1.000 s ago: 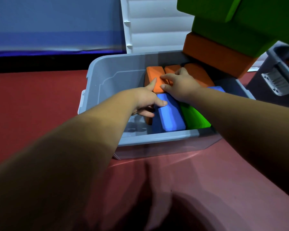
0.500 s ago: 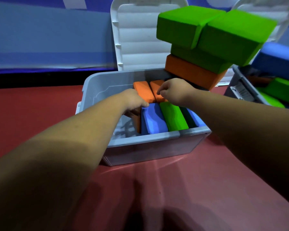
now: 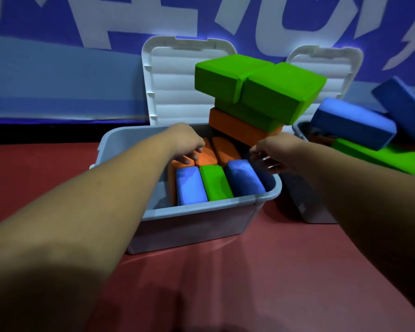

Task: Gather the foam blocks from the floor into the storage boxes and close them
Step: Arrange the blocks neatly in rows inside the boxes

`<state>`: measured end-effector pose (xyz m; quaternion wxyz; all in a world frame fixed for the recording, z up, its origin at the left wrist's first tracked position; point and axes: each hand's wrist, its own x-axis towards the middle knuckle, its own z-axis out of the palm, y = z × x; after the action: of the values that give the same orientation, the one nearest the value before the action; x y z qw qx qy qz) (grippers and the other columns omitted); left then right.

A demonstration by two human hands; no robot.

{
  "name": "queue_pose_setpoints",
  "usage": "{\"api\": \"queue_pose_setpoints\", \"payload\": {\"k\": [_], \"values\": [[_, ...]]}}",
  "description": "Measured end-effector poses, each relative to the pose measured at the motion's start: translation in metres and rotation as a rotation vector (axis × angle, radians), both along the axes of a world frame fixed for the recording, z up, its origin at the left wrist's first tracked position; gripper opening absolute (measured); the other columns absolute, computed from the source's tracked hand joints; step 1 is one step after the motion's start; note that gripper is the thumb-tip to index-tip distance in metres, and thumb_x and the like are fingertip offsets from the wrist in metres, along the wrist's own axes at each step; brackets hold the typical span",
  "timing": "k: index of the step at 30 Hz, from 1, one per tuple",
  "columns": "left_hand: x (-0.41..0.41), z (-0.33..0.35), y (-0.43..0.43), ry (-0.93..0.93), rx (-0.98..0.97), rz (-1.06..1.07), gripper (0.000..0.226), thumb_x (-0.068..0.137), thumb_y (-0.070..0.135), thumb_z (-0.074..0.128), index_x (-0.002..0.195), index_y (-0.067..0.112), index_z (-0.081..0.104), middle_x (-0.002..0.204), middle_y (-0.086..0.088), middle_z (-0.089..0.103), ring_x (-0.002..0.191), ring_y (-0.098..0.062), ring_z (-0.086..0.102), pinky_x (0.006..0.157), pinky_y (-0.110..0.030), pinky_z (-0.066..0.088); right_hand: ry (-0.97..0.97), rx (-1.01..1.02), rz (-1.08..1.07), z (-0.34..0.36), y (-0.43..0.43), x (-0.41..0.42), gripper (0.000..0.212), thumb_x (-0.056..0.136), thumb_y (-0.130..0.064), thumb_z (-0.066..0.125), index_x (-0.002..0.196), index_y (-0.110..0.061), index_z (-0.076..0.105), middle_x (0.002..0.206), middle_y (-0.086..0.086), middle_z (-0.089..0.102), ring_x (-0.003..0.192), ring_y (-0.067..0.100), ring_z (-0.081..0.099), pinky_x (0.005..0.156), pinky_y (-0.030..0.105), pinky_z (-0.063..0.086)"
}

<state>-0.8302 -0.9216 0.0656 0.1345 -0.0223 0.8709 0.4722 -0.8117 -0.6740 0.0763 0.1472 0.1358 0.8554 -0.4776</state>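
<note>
A grey storage box (image 3: 201,209) stands open on the red floor, its white lid (image 3: 170,80) upright behind it. On edge inside are a blue block (image 3: 189,188), a green block (image 3: 215,182), another blue block (image 3: 243,178) and orange blocks (image 3: 207,155). An orange block (image 3: 240,128) and two green blocks (image 3: 283,94) are stacked on the back right corner. My left hand (image 3: 187,144) hovers over the orange blocks with its fingers loosely curled, fingertips near their tops. My right hand (image 3: 273,152) is blurred over the box's right side and holds nothing.
A second grey box (image 3: 307,212) stands to the right with its lid (image 3: 326,58) up. It is heaped with blue blocks (image 3: 352,125), a green block (image 3: 379,154) and orange ones. A blue and white wall runs behind. Red floor (image 3: 225,271) lies in front.
The view has pulled back and up. My right hand left the orange blocks and moved to the box's right side. My left hand rose from the left blue block to above the orange ones.
</note>
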Motion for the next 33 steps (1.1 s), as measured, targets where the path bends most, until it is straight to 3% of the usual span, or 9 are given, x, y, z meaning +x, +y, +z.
{"api": "queue_pose_setpoints", "payload": {"k": [7,11,14,17,20,23,26,28,33], "values": [[0.000,-0.003,0.034,0.006,0.059,0.002,0.013,0.100,0.012,0.056,0.104,0.007,0.067,0.106,-0.011,0.072,0.077,-0.020,0.070,0.072,-0.039,0.058,-0.022,-0.452,-0.089,0.029,0.054,0.010,0.009,0.095,-0.012,0.050,0.102,-0.011,0.055,0.107,0.013,0.067,0.102,0.031,0.068,0.095,0.045,0.052],[-0.003,0.002,0.050,0.020,0.202,0.090,0.014,0.099,0.019,0.059,0.107,0.011,0.066,0.116,-0.011,0.073,0.084,-0.019,0.070,0.072,-0.035,0.058,-0.016,-0.618,-0.100,0.040,0.064,0.005,0.086,0.082,-0.056,0.075,0.147,-0.024,0.028,0.132,0.019,0.064,0.113,0.036,0.071,0.088,0.044,0.057],[-0.010,0.018,0.063,0.028,0.419,0.215,0.028,0.100,0.033,0.064,0.121,0.015,0.063,0.129,-0.010,0.069,0.093,-0.020,0.071,0.078,-0.036,0.060,0.020,-0.727,-0.222,0.046,0.058,-0.003,0.105,0.078,-0.068,0.073,0.156,-0.016,0.025,0.137,0.018,0.060,0.106,0.035,0.073,0.089,0.046,0.057],[-0.016,0.038,0.075,-0.039,0.636,0.321,0.068,0.096,0.053,0.067,0.150,0.017,0.047,0.142,-0.012,0.056,0.113,-0.028,0.067,0.093,-0.039,0.058,0.067,-0.722,-0.294,0.052,0.045,-0.008,0.083,0.086,-0.064,0.069,0.147,-0.021,0.034,0.135,0.011,0.052,0.099,0.031,0.073,0.087,0.045,0.058],[-0.023,0.062,0.095,-0.119,0.701,0.401,0.091,0.085,0.073,0.066,0.156,0.024,0.038,0.147,-0.010,0.041,0.130,-0.035,0.057,0.102,-0.045,0.056,0.084,-0.738,-0.307,0.053,0.044,-0.011,0.059,0.091,-0.056,0.066,0.128,-0.021,0.036,0.110,0.007,0.051,0.098,0.028,0.072,0.095,0.045,0.056],[-0.039,0.081,0.106,-0.097,0.629,0.448,0.101,0.079,0.087,0.058,0.158,0.029,0.035,0.163,-0.003,0.033,0.136,-0.037,0.051,0.105,-0.048,0.053,0.092,-0.742,-0.326,0.053,0.049,-0.014,0.054,0.091,-0.052,0.067,0.126,-0.020,0.041,0.103,0.006,0.055,0.100,0.027,0.074,0.097,0.045,0.056],[-0.051,0.091,0.115,-0.119,0.617,0.482,0.085,0.083,0.087,0.052,0.143,0.026,0.044,0.142,-0.006,0.050,0.125,-0.036,0.058,0.105,-0.049,0.052,0.118,-0.780,-0.328,0.049,0.057,-0.019,0.053,0.088,-0.050,0.068,0.130,-0.025,0.046,0.109,0.007,0.062,0.096,0.026,0.075,0.089,0.040,0.059],[-0.057,0.090,0.118,-0.120,0.618,0.496,0.070,0.087,0.084,0.050,0.127,0.027,0.046,0.122,-0.006,0.059,0.112,-0.033,0.065,0.100,-0.047,0.055,0.122,-0.795,-0.324,0.048,0.060,-0.020,0.053,0.087,-0.050,0.069,0.130,-0.028,0.047,0.113,0.006,0.062,0.091,0.024,0.076,0.085,0.039,0.059],[-0.082,0.074,0.122,-0.081,0.621,0.502,0.073,0.088,0.081,0.051,0.144,0.034,0.049,0.138,0.001,0.063,0.090,-0.027,0.072,0.063,-0.036,0.055,0.149,-0.833,-0.325,0.045,0.074,-0.023,0.041,0.090,-0.045,0.069,0.122,-0.029,0.049,0.106,0.006,0.057,0.093,0.027,0.073,0.090,0.039,0.057]]}}
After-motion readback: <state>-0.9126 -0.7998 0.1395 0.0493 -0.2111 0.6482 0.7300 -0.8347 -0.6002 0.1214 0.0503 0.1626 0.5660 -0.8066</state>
